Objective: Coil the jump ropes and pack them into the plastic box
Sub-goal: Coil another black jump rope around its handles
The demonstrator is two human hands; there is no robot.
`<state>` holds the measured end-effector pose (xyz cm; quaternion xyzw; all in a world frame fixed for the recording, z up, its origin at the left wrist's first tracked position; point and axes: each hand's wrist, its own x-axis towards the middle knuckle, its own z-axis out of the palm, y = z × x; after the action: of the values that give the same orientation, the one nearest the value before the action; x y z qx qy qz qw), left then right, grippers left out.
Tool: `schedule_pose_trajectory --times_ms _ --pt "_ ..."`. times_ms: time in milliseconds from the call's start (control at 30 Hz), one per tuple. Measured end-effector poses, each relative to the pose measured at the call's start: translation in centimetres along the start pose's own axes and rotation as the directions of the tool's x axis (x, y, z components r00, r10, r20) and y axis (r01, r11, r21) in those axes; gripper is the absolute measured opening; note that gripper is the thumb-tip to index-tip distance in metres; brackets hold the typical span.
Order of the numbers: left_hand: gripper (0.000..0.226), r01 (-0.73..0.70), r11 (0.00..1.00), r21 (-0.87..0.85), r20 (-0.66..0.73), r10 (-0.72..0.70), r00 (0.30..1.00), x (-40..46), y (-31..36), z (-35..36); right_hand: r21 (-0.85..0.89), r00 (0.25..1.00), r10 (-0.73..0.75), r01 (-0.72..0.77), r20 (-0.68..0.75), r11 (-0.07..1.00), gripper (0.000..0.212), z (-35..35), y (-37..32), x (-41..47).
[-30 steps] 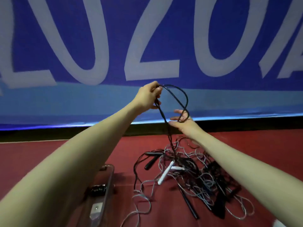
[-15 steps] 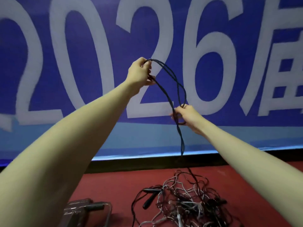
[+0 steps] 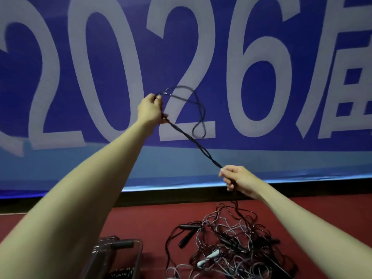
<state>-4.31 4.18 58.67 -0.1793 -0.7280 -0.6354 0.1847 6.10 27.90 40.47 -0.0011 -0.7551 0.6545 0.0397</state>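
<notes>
Red flooring (image 3: 141,222) is running beneath a blue banner (image 3: 261,97) printed "2026". Raised high, the left hand (image 3: 150,109) is gripping a looped black jump rope (image 3: 193,135), while the lower right hand (image 3: 238,180) is pinching its taut strands. Tangled ropes (image 3: 231,248) are lying near right; the plastic box (image 3: 120,256) is sitting near left.

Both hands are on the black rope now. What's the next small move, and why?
Probably bring the right hand up to the left hand to lay another loop into its grip. The black rope runs taut between them, one loop already hangs from the left, and the rest still trails into the tangled pile.
</notes>
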Motion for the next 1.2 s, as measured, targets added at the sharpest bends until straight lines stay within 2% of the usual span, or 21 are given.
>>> schedule_pose_trajectory --times_ms 100,200,300,367,400,467,500,533,567,600,667,733,800,900,1033,1100,1200 --pt "0.022 0.101 0.992 0.077 -0.074 -0.096 0.993 -1.6 -5.3 -0.1 -0.116 0.985 -0.062 0.044 -0.161 0.992 0.026 -0.3 -0.4 -0.1" --pt "0.025 0.301 0.952 0.056 -0.081 -0.296 0.952 -3.4 -10.5 -0.5 -0.237 0.935 -0.179 0.108 -0.305 0.965 0.029 -0.5 -2.9 0.3" --pt "0.025 0.485 0.874 -0.01 -0.006 -0.485 0.874 -6.3 -14.7 -0.6 -0.459 0.916 -0.313 0.172 -0.252 0.872 0.026 -1.1 -5.5 0.3" --pt "0.022 0.553 0.831 0.061 0.039 -0.555 0.831 -7.9 -17.0 -0.7 -0.566 0.92 -0.348 0.193 -0.18 0.801 0.024 -1.1 -6.7 0.1" --pt "0.018 0.556 0.82 0.139 0.04 -0.565 0.824 -8.3 -17.9 -0.7 -0.602 0.922 -0.357 0.2 -0.152 0.773 0.023 -0.9 -7.1 -0.1" --pt "0.013 0.5 0.762 0.412 0.007 -0.551 0.834 -8.6 -18.4 -0.6 -0.637 0.922 -0.37 0.216 -0.118 0.74 0.021 -0.4 -7.7 -0.3" --pt "0.023 0.43 0.713 0.554 -0.008 -0.512 0.859 -8.7 -18.3 -0.4 -0.644 0.919 -0.38 0.227 -0.107 0.731 0.02 0.0 -7.8 -0.4" --pt "0.034 0.346 0.709 0.615 0.002 -0.441 0.898 -9.1 -17.6 0.1 -0.647 0.916 -0.389 0.237 -0.1 0.725 0.019 0.3 -7.8 -0.5" --pt "0.04 0.259 0.772 0.581 0.056 -0.355 0.933 -9.8 -16.5 0.7 -0.645 0.913 -0.397 0.248 -0.093 0.723 0.018 0.7 -7.7 -0.6" --pt "0.042 0.164 0.866 0.472 0.141 -0.257 0.956 -10.6 -15.4 1.3 -0.639 0.912 -0.402 0.261 -0.082 0.724 0.017 1.1 -7.4 -0.6" --pt "0.042 0.067 0.979 0.193 0.327 -0.128 0.936 -12.1 -13.5 2.7 -0.624 0.91 -0.409 0.284 -0.064 0.728 0.017 1.8 -6.6 -0.6" --pt "0.04 0.074 0.993 0.088 0.493 -0.108 0.863 -13.4 -12.6 3.9 -0.598 0.898 -0.434 0.307 -0.076 0.74 0.017 2.6 -5.8 -0.8" --pt "0.028 0.08 0.994 0.08 0.565 -0.112 0.817 -13.9 -12.4 4.6 -0.56 0.878 -0.462 0.324 -0.122 0.763 0.017 3.0 -4.8 -1.1" --pt "0.024 0.085 0.996 -0.04 0.484 -0.055 0.874 -13.8 -12.4 5.3 -0.55 0.865 -0.47 0.309 -0.176 0.776 0.02 2.8 -3.0 -1.5" --pt "0.033 0.1 0.983 -0.156 0.31 -0.048 0.95 -12.9 -12.0 5.7 -0.608 0.926 -0.361 0.223 -0.113 0.762 0.019 2.0 -0.1 -2.0" --pt "0.034 0.142 0.95 -0.277 0.187 -0.092 0.978 -11.9 -11.8 5.2 -0.589 0.953 -0.281 0.161 -0.117 0.792 0.019 1.0 2.0 -2.3" --pt "0.035 0.193 0.87 -0.453 0.041 -0.196 0.98 -10.3 -12.4 3.3 -0.516 0.989 -0.129 0.07 -0.079 0.854 0.021 -1.4 6.1 -3.0"
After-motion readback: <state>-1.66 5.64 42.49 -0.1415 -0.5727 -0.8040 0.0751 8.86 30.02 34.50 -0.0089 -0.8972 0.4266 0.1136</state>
